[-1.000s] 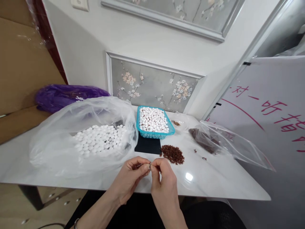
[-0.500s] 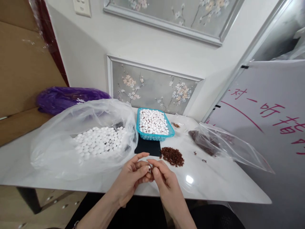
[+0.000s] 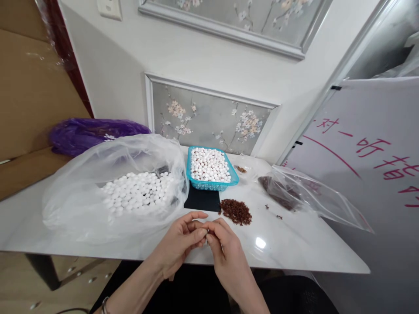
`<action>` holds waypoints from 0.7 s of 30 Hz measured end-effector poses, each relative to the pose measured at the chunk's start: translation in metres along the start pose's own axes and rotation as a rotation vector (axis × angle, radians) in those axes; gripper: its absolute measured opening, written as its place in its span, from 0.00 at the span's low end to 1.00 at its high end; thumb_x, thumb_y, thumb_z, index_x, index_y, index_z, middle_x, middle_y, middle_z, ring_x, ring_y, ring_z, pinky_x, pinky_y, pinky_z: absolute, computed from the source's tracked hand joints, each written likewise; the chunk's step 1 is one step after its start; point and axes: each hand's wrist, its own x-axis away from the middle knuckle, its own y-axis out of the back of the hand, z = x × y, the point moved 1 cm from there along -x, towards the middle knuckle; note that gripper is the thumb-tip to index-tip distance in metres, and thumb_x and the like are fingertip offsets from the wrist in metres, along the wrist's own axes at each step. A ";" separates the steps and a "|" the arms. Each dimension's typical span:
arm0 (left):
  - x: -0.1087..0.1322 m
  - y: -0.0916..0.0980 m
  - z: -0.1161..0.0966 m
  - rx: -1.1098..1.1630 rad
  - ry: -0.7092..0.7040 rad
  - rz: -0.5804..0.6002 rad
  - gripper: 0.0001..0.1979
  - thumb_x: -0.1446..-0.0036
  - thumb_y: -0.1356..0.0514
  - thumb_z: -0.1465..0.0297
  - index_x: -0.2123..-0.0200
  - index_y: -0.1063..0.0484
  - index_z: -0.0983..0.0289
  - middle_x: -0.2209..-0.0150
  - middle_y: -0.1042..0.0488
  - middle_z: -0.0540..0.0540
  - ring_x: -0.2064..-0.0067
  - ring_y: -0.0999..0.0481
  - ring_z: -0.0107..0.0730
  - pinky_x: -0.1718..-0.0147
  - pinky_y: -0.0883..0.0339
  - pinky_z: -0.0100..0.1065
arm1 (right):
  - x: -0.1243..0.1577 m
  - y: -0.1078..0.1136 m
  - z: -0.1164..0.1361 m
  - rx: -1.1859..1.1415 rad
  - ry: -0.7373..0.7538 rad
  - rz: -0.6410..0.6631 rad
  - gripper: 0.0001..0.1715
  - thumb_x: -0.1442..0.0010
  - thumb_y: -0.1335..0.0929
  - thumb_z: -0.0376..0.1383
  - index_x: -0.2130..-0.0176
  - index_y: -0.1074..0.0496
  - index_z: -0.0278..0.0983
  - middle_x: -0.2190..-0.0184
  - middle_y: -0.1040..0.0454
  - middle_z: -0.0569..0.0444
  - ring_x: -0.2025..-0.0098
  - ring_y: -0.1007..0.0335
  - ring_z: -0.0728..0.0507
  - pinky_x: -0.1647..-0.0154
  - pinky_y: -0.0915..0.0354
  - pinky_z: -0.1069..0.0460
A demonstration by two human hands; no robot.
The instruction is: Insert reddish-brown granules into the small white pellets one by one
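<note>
My left hand (image 3: pixel 183 242) and my right hand (image 3: pixel 224 244) meet over the table's front edge, fingertips pinched together around something small that the fingers mostly hide. Just behind them lies a pile of small reddish-brown pieces (image 3: pixel 236 211) on the white table. A blue basket (image 3: pixel 212 186) full of white round pieces, with some brown showing among them, stands farther back, partly on a black flat item (image 3: pixel 202 200). To the left, a translucent plastic bag (image 3: pixel 75 205) lies open with many white round pieces (image 3: pixel 134 192) inside.
Purple bag (image 3: pixel 94 133) at the back left, beside cardboard (image 3: pixel 36 91). A clear bag with brown contents (image 3: pixel 279 192) lies at the right, near a board with red writing (image 3: pixel 369 152). Two small brown bits sit near it. White pieces are scattered on the floor.
My fingertips have drawn closer together, and the small item between them is now more hidden. The view has shifted slightly.
</note>
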 end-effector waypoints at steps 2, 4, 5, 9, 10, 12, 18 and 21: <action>0.000 0.000 0.001 0.004 0.001 -0.002 0.16 0.54 0.33 0.71 0.60 0.29 0.65 0.73 0.30 0.49 0.75 0.35 0.20 0.71 0.40 0.25 | 0.000 -0.002 0.000 0.015 0.012 -0.024 0.14 0.37 0.42 0.29 0.59 0.30 0.37 0.66 0.33 0.53 0.65 0.34 0.47 0.63 0.36 0.53; 0.000 0.000 0.001 0.005 0.000 -0.003 0.14 0.54 0.33 0.71 0.62 0.29 0.65 0.74 0.30 0.49 0.75 0.36 0.20 0.71 0.40 0.25 | -0.001 -0.004 -0.001 0.035 0.016 -0.052 0.13 0.38 0.42 0.28 0.62 0.30 0.37 0.67 0.34 0.53 0.66 0.34 0.47 0.64 0.36 0.53; 0.000 0.000 0.001 0.004 0.000 -0.001 0.13 0.54 0.33 0.71 0.63 0.28 0.66 0.73 0.30 0.50 0.75 0.36 0.20 0.71 0.40 0.25 | -0.001 -0.005 -0.001 0.047 0.020 -0.065 0.13 0.38 0.42 0.28 0.63 0.30 0.37 0.67 0.34 0.53 0.66 0.34 0.47 0.65 0.36 0.54; 0.000 0.000 0.001 0.002 -0.005 0.003 0.10 0.54 0.33 0.70 0.66 0.27 0.67 0.73 0.29 0.51 0.74 0.35 0.21 0.71 0.39 0.25 | 0.000 -0.011 -0.004 0.089 0.054 -0.102 0.13 0.38 0.43 0.28 0.64 0.32 0.37 0.68 0.35 0.53 0.67 0.34 0.47 0.65 0.36 0.53; 0.000 -0.001 0.001 0.006 -0.004 0.000 0.10 0.54 0.33 0.71 0.67 0.27 0.67 0.73 0.29 0.51 0.74 0.34 0.21 0.71 0.39 0.24 | -0.001 -0.011 -0.004 0.094 0.058 -0.109 0.13 0.38 0.43 0.28 0.64 0.32 0.37 0.67 0.35 0.53 0.67 0.34 0.47 0.64 0.36 0.53; 0.000 -0.001 0.001 0.029 -0.002 -0.013 0.09 0.54 0.33 0.71 0.67 0.27 0.67 0.74 0.30 0.50 0.74 0.34 0.20 0.71 0.38 0.23 | -0.001 -0.012 -0.003 0.095 0.050 -0.109 0.13 0.38 0.43 0.29 0.63 0.31 0.37 0.67 0.35 0.53 0.66 0.34 0.47 0.64 0.36 0.53; 0.000 0.001 0.001 0.161 0.032 -0.069 0.08 0.50 0.35 0.70 0.65 0.27 0.66 0.73 0.29 0.50 0.74 0.32 0.17 0.69 0.34 0.21 | -0.001 -0.004 -0.002 -0.021 0.041 -0.079 0.16 0.35 0.43 0.33 0.52 0.32 0.40 0.64 0.31 0.52 0.61 0.33 0.46 0.58 0.36 0.52; 0.001 0.002 0.000 0.177 0.033 -0.082 0.09 0.51 0.35 0.70 0.65 0.26 0.66 0.74 0.30 0.49 0.74 0.31 0.18 0.70 0.33 0.21 | 0.002 -0.001 -0.010 -0.041 0.013 -0.128 0.16 0.35 0.42 0.35 0.51 0.32 0.40 0.65 0.30 0.52 0.65 0.33 0.47 0.62 0.35 0.53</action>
